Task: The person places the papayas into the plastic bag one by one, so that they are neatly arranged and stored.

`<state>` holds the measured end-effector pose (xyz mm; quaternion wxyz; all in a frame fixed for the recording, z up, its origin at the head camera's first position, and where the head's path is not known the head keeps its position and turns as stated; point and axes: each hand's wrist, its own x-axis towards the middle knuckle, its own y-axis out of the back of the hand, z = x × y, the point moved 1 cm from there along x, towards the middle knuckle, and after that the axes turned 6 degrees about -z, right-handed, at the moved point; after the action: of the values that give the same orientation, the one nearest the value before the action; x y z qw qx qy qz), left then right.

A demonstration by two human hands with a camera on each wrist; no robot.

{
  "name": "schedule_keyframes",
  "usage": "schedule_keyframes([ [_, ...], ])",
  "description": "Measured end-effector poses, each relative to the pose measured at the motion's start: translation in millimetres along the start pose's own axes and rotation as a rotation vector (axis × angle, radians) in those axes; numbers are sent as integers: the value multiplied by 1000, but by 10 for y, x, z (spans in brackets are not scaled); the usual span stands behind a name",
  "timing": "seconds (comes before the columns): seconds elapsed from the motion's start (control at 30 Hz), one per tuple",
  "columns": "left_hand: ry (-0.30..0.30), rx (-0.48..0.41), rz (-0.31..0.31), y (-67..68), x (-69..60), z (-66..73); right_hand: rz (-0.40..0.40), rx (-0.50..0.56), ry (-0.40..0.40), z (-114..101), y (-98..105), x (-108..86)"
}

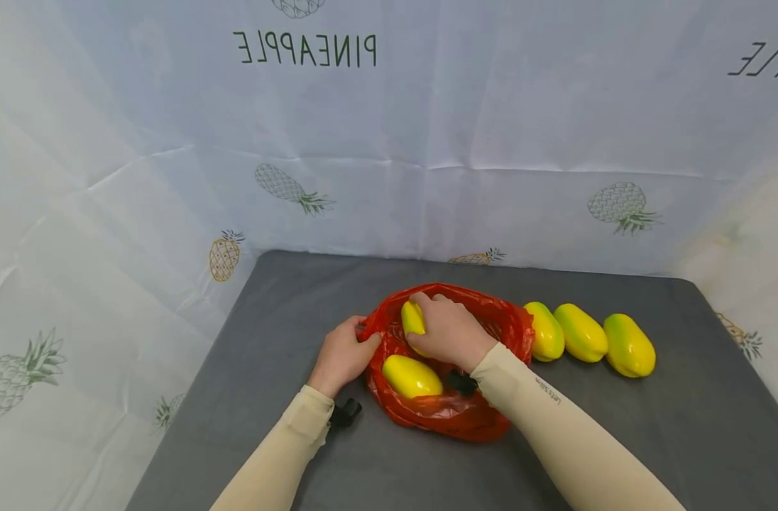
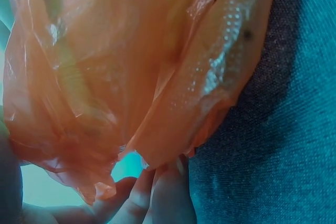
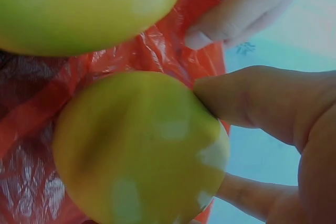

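A red plastic bag (image 1: 440, 419) lies on the table with its mouth spread wide. My left hand (image 1: 344, 357) pinches its left rim; in the left wrist view, fingers (image 2: 173, 192) meet the thin plastic (image 2: 131, 93). Inside the mouth, my right hand (image 1: 454, 330) grips an oblong yellow-green fruit (image 1: 412, 323), like a papaya. The right wrist view shows thumb and fingers around this fruit (image 3: 142, 145). Another such fruit (image 1: 412, 377) lies in the front of the bag, nearer me. The bag's floor is partly hidden by my right hand and forearm.
Three more yellow-green fruits stand in a row right of the bag: one against its rim (image 1: 545, 332), one in the middle (image 1: 581, 333), one outermost (image 1: 628, 345). The dark grey table (image 1: 299, 298) meets a white pineapple-print cloth (image 1: 389, 128) behind.
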<state>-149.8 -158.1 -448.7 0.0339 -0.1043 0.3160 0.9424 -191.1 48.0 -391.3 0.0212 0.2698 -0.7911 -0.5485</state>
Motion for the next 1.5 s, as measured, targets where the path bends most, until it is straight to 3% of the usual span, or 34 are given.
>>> schedule_keyframes([
  [0.57,-10,-11,18,-7,18,-25,-28,-12,10,-161,-145,216],
  [1.5,-4,9,21,51,20,-19,-106,-35,3,-213,-137,258],
])
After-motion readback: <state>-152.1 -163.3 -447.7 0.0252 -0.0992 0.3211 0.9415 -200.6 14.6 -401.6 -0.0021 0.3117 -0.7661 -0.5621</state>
